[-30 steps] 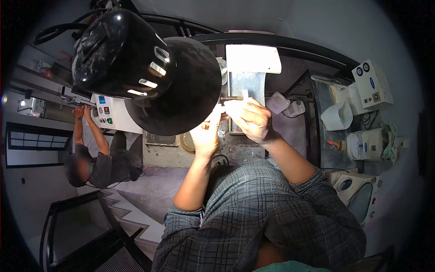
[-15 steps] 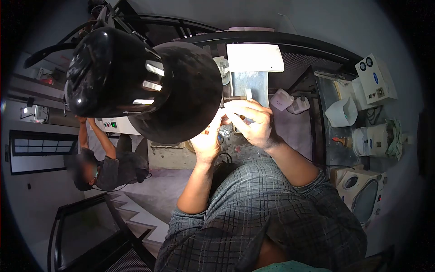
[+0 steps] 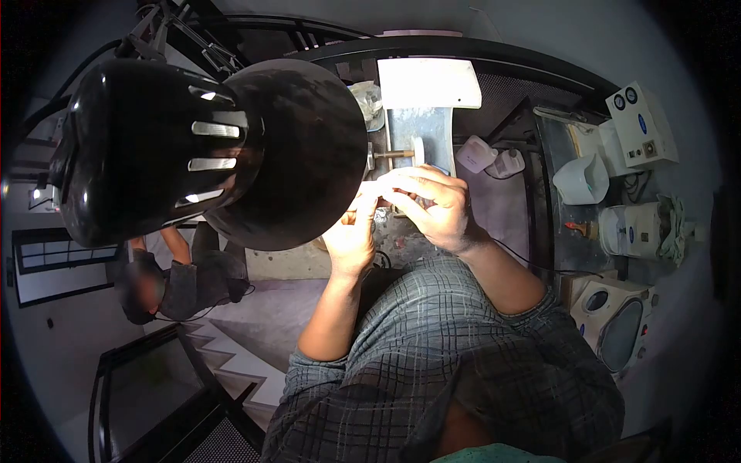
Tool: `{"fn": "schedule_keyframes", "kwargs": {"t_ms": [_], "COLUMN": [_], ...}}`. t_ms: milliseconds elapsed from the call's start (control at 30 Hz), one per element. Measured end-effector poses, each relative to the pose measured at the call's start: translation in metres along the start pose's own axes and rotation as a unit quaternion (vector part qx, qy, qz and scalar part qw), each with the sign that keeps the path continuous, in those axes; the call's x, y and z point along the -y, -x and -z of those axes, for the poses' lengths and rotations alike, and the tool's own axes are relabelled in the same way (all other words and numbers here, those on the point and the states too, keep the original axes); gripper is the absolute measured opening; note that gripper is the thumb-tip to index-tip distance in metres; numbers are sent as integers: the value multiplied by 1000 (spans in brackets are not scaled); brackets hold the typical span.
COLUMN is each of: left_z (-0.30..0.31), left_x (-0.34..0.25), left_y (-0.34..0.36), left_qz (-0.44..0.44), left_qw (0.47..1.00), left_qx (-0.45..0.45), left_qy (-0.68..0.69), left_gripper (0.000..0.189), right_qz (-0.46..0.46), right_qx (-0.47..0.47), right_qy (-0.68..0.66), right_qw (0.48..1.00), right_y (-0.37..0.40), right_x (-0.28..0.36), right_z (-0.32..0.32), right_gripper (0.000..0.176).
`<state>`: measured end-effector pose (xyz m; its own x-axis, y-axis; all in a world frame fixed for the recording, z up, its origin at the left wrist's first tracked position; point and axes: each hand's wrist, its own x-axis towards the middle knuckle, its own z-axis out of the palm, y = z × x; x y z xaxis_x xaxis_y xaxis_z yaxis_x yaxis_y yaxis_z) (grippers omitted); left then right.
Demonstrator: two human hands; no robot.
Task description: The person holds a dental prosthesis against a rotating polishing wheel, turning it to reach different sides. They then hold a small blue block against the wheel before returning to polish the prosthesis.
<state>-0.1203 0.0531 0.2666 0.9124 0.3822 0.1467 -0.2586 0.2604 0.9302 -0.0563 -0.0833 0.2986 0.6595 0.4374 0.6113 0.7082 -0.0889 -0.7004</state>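
The left hand [image 3: 351,243] and right hand [image 3: 440,204] meet at their fingertips under the lamp [image 3: 285,154], thumbs and forefingers bent inward as in a pinch. Bright glare and the fingers themselves cover the spot between them, so I cannot tell whether either hand grasps anything there.

Just above the right knuckles is the wheel [image 3: 418,151], a thin, off-white disc seen almost edge-on, its face plain and pale in the light. It sits at the end of a shaft [image 3: 397,153], slim, straight and brownish with a dull metallic look, which lies level across the view. At the shaft's other end is a silvery collar [image 3: 370,156], partly cut off by the lamp's black rim. The wheel's lower edge meets the right hand's outline; whether they touch is unclear.

Behind the wheel is a tray [image 3: 440,139], grey-blue and streaked with whitish residue. A white board [image 3: 429,83], brightly lit, covers its far end, with a small dark hole near one corner.
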Motion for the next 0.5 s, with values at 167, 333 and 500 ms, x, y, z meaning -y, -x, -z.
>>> {"fn": "schedule_keyframes", "kwargs": {"t_ms": [167,333,500], "left_z": [-7,-3,-12], "left_x": [1,-2,-19], "left_y": [2,0,8], "left_qz": [-63,-188,-292], "left_qw": [997,967,935], "left_qx": [-1,44,45], "left_qy": [-42,-166,-195], "left_gripper": [19,17,19], "right_qz": [-53,-33,13], "right_qx": [-18,-21,-26], "right_qy": [-11,2,20], "right_qw": [998,999,999], "right_y": [4,6,11], "right_x": [6,12,29], "right_z": [4,12,22], "right_gripper": [12,12,15]}}
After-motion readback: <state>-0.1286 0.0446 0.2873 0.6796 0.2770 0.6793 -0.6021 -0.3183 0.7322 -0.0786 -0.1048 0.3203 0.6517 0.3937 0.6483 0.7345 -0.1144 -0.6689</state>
